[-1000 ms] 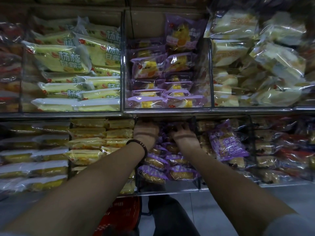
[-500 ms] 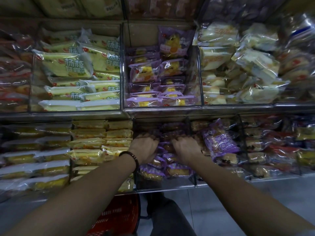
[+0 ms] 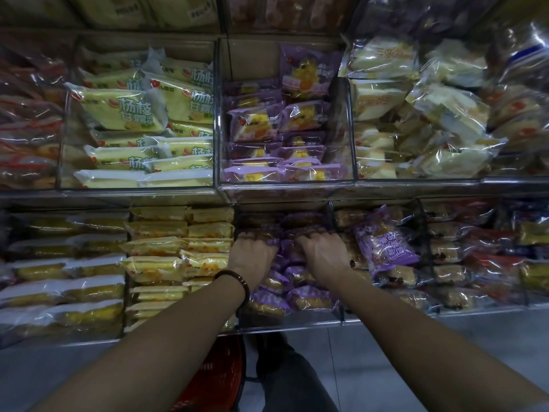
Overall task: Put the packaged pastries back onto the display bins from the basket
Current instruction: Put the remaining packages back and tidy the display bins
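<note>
Head camera faces forward and down, close to display bins (image 3: pixel 285 185).

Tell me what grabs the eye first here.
The left hand and right hand grip purple packs in the lower middle bin. A big purple pack lies tilted in the bin to their right. A red basket shows below, between the arms.

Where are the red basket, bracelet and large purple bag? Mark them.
red basket (image 3: pixel 214 379), head view, mesh wall.
bracelet (image 3: pixel 242 282), head view, beads over wrist.
large purple bag (image 3: pixel 384 245), head view, printed front.
</note>
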